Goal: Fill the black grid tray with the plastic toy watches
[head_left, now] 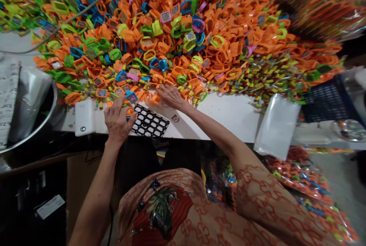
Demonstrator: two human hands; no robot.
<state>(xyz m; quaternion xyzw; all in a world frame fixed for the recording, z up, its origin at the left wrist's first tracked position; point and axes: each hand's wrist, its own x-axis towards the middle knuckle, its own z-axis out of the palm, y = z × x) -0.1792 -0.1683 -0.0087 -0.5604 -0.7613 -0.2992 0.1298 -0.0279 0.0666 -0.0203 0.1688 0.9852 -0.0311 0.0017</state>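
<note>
My left hand (117,118) is closed around several plastic toy watches, with an orange band (130,113) showing at its fingers. A blue toy watch (132,97) with a square face lies at its fingertips; whether it is gripped I cannot tell. Beside this hand a black grid tray (150,121) with hexagonal holes rests on the white table. At the near edge of the heap my right hand (170,95) has bent fingers on an orange toy watch (153,97), which looks blurred. Its fingertips are partly hidden among the watches.
A heap of toy watches (171,40) covers the far table (228,114). Yellow-and-red candy tubes (265,74) lie at right, near clear plastic bags (277,127) and a dark blue basket (328,97). A white power bank (85,117) and metal basin (54,103) stand left.
</note>
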